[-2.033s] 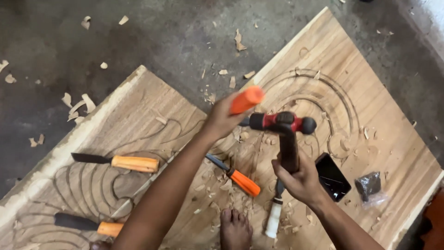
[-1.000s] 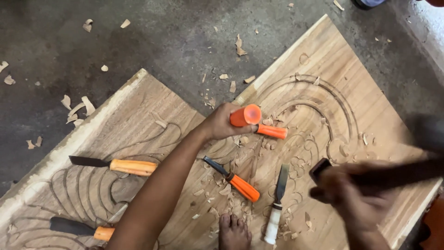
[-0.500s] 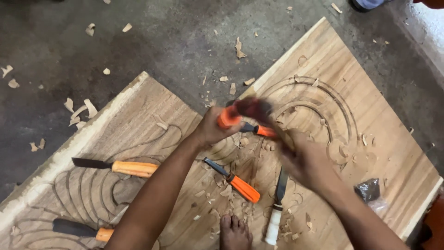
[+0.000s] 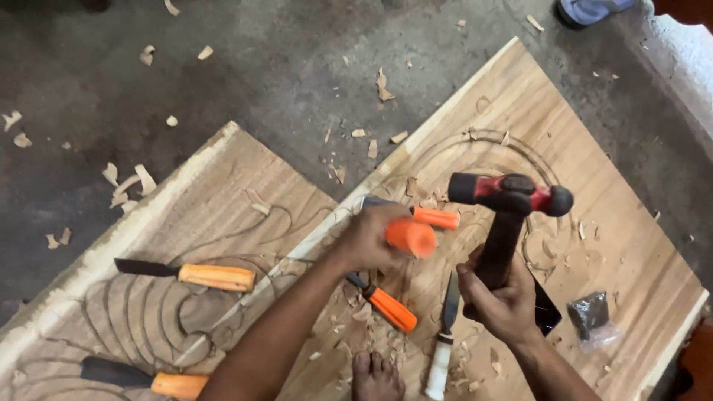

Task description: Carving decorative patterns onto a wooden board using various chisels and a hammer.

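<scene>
Left hand point(image 4: 371, 239) grips chisel point(image 4: 411, 238) on panel point(image 4: 594, 223); right hand point(image 4: 501, 297) holds mallet point(image 4: 511, 194) raised. Risk: off-centre blow hits knuckles or chisel skids, gouging wood.

A dark grey concrete floor point(image 4: 245, 67), strewn with pale wood chips point(image 4: 126, 182), runs to a lighter raised ledge point(image 4: 687, 74) at upper right, possibly a wall base, under soft daylight.

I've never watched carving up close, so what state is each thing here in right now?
Left hand: gripping an orange-handled chisel.
Right hand: holding the mallet raised.
Wooden panel: lying flat, partly carved.
White-handled chisel: lying loose.
Wood chips: scattered on the floor.
</scene>
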